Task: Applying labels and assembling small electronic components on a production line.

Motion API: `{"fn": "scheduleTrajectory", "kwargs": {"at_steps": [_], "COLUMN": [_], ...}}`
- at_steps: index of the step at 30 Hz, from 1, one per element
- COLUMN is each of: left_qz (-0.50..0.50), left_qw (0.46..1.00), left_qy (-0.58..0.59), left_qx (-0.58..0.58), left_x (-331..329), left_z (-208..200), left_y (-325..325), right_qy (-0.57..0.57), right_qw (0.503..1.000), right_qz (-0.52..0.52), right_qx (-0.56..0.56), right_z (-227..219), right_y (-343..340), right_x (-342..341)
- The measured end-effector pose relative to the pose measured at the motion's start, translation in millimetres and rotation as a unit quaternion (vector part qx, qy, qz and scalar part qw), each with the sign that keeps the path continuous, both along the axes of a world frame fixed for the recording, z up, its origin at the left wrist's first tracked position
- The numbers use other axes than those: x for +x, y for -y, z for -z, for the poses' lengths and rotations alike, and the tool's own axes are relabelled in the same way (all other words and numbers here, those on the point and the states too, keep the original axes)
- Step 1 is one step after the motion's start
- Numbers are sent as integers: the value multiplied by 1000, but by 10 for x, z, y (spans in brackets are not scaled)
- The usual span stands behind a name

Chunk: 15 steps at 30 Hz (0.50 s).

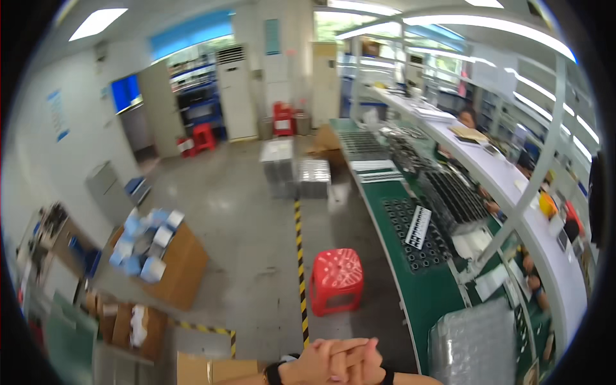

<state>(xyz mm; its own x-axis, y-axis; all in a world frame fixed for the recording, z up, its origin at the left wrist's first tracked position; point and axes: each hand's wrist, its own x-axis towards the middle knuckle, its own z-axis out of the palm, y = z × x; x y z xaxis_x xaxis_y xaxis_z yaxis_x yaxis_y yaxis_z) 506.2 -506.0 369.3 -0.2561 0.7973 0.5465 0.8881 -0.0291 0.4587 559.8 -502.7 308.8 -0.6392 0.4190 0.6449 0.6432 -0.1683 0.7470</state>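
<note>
At the bottom edge, my left hand (311,366) and my right hand (370,364) are clasped, their fingers interlaced and pressed together. No object shows in either one. A dark watch-like band (273,374) sits on my left wrist, and a black band (387,376) circles my right wrist. Just beyond the hands stands a red plastic stool (337,282) with a pale pattern on its seat. To their right runs a green-topped workbench (410,301), and a stack of clear plastic trays (475,343) rests on its near end.
Farther along the bench lie a black tray of round parts (417,256), a white strip (418,228) and stacked dark trays (452,199). Black-yellow floor tape (299,256) runs ahead. Cardboard boxes (183,266) stand left; wrapped stacks (277,170) stand ahead. People sit behind the shelf (475,151).
</note>
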Motion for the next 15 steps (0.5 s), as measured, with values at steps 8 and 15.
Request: {"fn": "scheduleTrajectory", "kwargs": {"at_steps": [8,15], "left_qz": [377,488], "left_qw": [869,761], "left_qy": [-217,27], "left_qx": [-236,-426], "left_x": [-1716,-2990], "left_z": [-2,1082], "left_y": [-1840,-3186], "right_qy": [501,210], "right_qw": [701,218], "right_qz": [138,427], "right_qx": [488,852], "right_z": [253,216], "right_y": [-2304,-3912], "right_x": [-921,-1614]}}
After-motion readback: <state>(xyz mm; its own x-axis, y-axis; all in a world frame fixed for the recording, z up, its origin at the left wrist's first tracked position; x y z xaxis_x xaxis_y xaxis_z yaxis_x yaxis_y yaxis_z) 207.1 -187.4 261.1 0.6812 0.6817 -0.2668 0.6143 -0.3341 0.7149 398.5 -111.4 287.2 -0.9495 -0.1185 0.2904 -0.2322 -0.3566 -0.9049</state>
